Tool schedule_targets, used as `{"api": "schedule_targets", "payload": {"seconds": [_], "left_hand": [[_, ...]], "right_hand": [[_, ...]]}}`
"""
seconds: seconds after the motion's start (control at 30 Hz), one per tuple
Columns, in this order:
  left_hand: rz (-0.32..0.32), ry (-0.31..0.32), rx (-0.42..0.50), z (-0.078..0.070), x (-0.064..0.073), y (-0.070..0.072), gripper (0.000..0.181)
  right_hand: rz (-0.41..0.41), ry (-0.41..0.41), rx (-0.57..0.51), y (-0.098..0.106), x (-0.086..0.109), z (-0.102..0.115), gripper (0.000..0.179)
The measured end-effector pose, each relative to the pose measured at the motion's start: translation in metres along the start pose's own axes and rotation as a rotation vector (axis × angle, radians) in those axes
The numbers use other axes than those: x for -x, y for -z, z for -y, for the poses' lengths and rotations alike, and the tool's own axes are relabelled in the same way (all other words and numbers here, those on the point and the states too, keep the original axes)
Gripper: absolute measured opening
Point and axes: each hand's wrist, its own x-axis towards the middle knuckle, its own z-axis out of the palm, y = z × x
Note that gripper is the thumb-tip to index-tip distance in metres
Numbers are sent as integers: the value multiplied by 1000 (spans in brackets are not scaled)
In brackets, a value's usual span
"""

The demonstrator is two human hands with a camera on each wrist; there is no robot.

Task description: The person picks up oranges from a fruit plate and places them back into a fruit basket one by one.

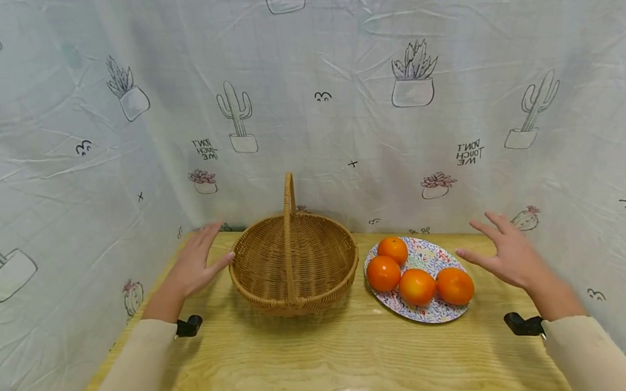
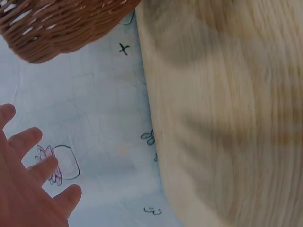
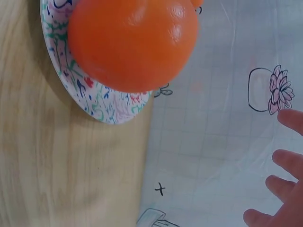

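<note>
A wicker basket (image 1: 322, 255) with a tall arched handle stands on the table, left of centre. My left hand (image 1: 195, 267) is at its left side, fingers spread and thumb tip right at the rim in the head view; it holds nothing. To the right lies an oval patterned plate (image 1: 428, 251) carrying several oranges (image 1: 417, 287). Beyond the plate's right edge my right hand (image 1: 508, 254) hovers with spread fingers and nothing in it. The right wrist view shows one orange (image 3: 132, 42) up close on the plate. In the left wrist view the basket's woven side (image 2: 61, 28) appears at the top.
The light wood table (image 1: 281, 367) reaches back to a white curtain (image 1: 341, 127) printed with potted cacti, which also hangs along both sides. Each wrist wears a black camera mount (image 1: 189, 326). Basket and plate sit side by side with a narrow gap between them.
</note>
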Motion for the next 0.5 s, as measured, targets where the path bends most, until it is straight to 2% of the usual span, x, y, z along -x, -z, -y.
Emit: {"api": "schedule_targets", "payload": {"seconds": [0.5], "left_hand": [[10, 58, 270, -22, 3, -14, 73]], "right_hand": [[-102, 33, -119, -21, 10, 6, 72]]}}
